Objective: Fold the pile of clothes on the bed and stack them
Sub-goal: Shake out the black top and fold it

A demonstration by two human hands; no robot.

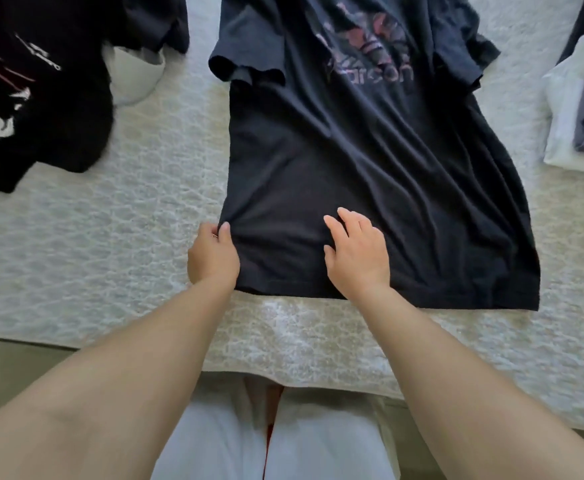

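A black T-shirt [370,161] with a faded pink logo lies spread face up on the bed, its hem toward me. My left hand [212,254] pinches the shirt's lower left edge between thumb and fingers. My right hand [356,252] lies on the cloth near the hem, fingers spread and slightly bent, pressing it down. A pile of black clothes [34,91] with white and red print sits at the far left. A stack of folded clothes [581,109], white below and grey on top, rests at the right edge.
The bed [110,254] has a pale quilted cover, and its near edge runs just in front of my legs. A white garment [134,76] pokes out from under the black pile at the upper left.
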